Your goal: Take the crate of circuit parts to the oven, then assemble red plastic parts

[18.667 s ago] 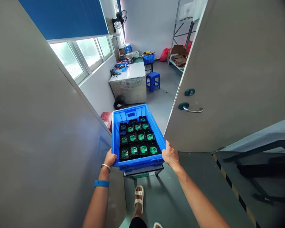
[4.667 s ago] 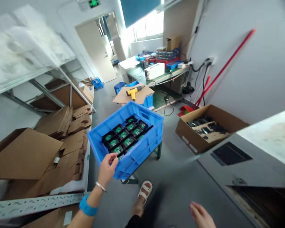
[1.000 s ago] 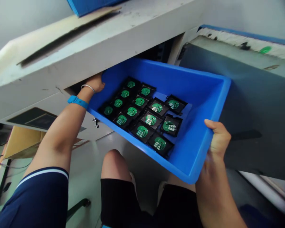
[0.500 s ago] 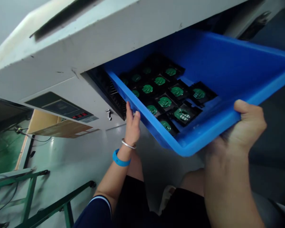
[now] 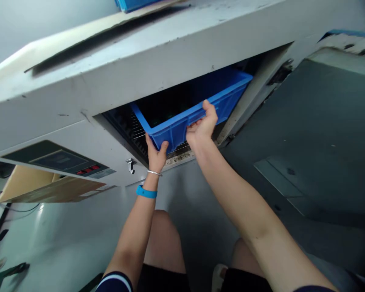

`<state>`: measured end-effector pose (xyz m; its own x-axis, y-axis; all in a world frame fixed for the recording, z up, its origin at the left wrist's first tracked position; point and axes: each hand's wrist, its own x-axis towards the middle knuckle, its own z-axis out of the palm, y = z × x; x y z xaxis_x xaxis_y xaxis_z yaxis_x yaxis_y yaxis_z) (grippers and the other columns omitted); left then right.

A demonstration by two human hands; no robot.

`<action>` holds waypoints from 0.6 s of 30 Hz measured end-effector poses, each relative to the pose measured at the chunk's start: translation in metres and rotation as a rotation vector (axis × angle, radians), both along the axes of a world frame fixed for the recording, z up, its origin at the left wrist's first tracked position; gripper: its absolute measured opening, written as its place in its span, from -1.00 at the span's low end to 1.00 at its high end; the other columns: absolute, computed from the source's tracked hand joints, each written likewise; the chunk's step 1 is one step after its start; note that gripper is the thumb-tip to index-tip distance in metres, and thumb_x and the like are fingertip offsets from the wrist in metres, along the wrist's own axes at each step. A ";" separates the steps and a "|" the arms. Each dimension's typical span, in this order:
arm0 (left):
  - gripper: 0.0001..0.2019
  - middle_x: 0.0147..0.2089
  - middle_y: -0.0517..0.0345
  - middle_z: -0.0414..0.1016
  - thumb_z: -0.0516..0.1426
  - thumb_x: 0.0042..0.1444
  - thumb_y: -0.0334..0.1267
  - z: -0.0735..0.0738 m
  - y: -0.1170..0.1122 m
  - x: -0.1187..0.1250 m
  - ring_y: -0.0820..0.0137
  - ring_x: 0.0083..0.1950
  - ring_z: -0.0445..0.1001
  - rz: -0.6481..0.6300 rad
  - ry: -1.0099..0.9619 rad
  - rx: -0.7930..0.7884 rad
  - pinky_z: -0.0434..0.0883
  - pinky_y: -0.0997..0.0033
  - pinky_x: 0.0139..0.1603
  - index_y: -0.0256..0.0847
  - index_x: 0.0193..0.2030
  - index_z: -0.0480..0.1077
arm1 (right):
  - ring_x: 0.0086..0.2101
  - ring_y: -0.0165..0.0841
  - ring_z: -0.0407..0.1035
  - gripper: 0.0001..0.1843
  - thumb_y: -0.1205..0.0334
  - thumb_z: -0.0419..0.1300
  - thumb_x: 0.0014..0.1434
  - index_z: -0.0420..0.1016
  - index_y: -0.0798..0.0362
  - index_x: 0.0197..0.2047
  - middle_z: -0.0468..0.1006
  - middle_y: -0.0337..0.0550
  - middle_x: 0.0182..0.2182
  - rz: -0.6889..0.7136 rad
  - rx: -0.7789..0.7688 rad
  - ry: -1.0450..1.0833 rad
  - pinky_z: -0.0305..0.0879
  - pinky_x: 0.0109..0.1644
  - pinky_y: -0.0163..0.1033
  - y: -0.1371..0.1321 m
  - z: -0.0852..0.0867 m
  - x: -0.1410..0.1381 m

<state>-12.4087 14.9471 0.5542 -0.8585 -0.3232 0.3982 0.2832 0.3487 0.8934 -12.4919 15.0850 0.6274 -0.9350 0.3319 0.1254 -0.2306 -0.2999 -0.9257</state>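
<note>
Both bare hands were at the blue bin [image 5: 178,136], which sat most of the way inside the cabinet [image 5: 158,83], directly ahead of them, its near wall at the opening and facing the palms. The right hand [image 5: 203,123] was closed on that near wall, thumb over the upper rim and fingers curled in beneath the lip. The left hand [image 5: 157,154] was partly open, thumb and fingers spread around the bin's near left corner, touching it without a full wrap; how much weight it bore could not be told. Beyond the hands the inside of the bin was in shadow, its contents too dark to make out. Just left of the left hand, wire racking [image 5: 137,127] showed in the cabinet, and further left were a metal latch [image 5: 130,165] and the control panel [image 5: 57,158] with red switches. A cardboard box [image 5: 57,190] was well to the left and a little lower. To the right of the right hand, the grey door [image 5: 307,134] stood swung wide. A bracelet [image 5: 154,173] and a blue wristband [image 5: 147,192] lay just below the left hand, on its wrist and forearm
</note>
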 end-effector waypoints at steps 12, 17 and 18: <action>-0.20 0.26 -0.23 0.14 0.17 0.12 0.08 0.015 -0.062 -0.075 0.15 0.26 0.20 0.084 0.004 -0.211 0.15 0.09 0.31 -0.38 0.29 -0.08 | -0.57 -0.40 0.25 -0.42 -0.42 0.05 0.00 0.30 -0.01 -0.41 0.27 -0.35 -0.64 0.099 -0.337 -0.112 0.23 -0.51 -0.26 -0.051 0.007 -0.064; -0.25 0.17 -0.26 0.13 0.24 0.05 0.01 0.012 -0.054 -0.071 0.07 0.27 0.13 0.176 -0.029 -0.225 0.12 0.05 0.31 -0.37 0.23 0.03 | -0.59 -0.40 0.22 -0.45 -0.38 0.05 0.03 0.25 -0.02 -0.48 0.24 -0.34 -0.65 0.116 -0.289 -0.113 0.20 -0.56 -0.27 -0.041 0.005 -0.063; -0.25 0.16 -0.25 0.13 0.25 0.03 0.01 0.012 -0.049 -0.070 0.07 0.26 0.14 0.170 -0.025 -0.209 0.14 0.06 0.30 -0.34 0.22 0.04 | -0.59 -0.40 0.23 -0.46 -0.38 0.04 0.04 0.23 -0.02 -0.49 0.21 -0.34 -0.67 0.113 -0.277 -0.112 0.20 -0.57 -0.27 -0.037 0.005 -0.064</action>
